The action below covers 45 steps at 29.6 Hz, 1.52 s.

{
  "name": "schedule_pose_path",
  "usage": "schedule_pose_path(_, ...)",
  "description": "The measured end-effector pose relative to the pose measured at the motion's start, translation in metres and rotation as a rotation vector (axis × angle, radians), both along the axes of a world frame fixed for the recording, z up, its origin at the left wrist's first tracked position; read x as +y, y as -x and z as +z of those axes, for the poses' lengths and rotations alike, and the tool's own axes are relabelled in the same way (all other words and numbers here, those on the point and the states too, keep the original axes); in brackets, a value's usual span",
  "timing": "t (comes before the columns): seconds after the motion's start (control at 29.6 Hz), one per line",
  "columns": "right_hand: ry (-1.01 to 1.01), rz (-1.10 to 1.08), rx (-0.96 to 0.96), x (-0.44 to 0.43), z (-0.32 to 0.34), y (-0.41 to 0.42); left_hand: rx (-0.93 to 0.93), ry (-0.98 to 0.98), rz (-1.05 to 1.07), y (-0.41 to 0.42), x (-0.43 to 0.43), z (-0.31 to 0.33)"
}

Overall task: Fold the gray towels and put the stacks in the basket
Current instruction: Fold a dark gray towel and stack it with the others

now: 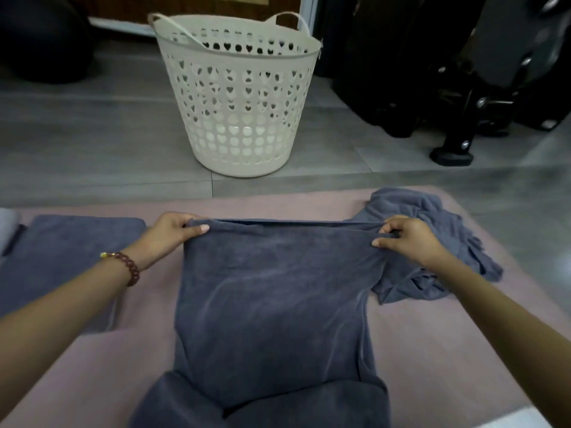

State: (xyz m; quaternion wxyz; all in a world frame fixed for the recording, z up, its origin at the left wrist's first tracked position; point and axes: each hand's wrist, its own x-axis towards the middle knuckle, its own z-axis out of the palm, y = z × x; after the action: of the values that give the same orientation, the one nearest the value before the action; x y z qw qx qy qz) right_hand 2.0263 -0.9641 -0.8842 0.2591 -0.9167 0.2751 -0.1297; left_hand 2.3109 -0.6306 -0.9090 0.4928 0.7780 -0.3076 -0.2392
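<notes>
- Basket [244, 97] stands on floor [92, 134].
- Folded stack [71, 257] nearer than basket, left; crumpled pile [432, 242] nearer, right.
- Towel [272, 298] before basket, between them; left hand [168, 233] and right hand [408, 239] pinch its far corners.

Both bare forearms reach forward from the near left and near right. The left hand [171, 234] and the right hand [409, 239] are level and well apart, each pinching the far edge of the towel [272, 288].

Gray towel [272, 298] stretched flat, doubled
</notes>
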Motion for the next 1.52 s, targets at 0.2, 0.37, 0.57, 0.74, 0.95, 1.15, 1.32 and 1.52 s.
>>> schedule_pose_path(0.2, 0.003, 0.11, -0.089, 0.021, 0.073, 0.009, -0.229, 0.003, -0.036, -0.014, 0.028, 0.09)
schedule_pose_path(0.37, -0.175, 0.085, -0.343, 0.038, 0.134, 0.022, -0.321, 0.146, -0.017, -0.009, 0.052, 0.17)
schedule_pose_path(0.57, -0.447, 0.022, -0.676, 0.059, 0.182, 0.024, -0.342, 0.309, 0.061, 0.0, 0.061, 0.232)
schedule_pose_path(0.74, -0.326, -0.101, -0.834, 0.063, 0.21, 0.032, -0.387, 0.395, 0.063, 0.019, 0.068, 0.263)
schedule_pose_path(0.95, -0.203, -0.105, -0.935, 0.071, 0.239, 0.036, -0.521, 0.486, 0.149, 0.037, 0.075, 0.275)
schedule_pose_path(1.15, -0.152, -0.104, -0.878, 0.072, 0.237, 0.033, -0.577, 0.418, 0.129, 0.035, 0.083, 0.276)
schedule_pose_path(1.32, -0.147, -0.139, -0.872, 0.068, 0.226, 0.027, -0.521, 0.38, 0.113, 0.029, 0.079, 0.271)
schedule_pose_path(1.52, -0.114, -0.11, -0.854, 0.064, 0.219, 0.027, -0.507, 0.309, 0.072, 0.023, 0.074, 0.259)
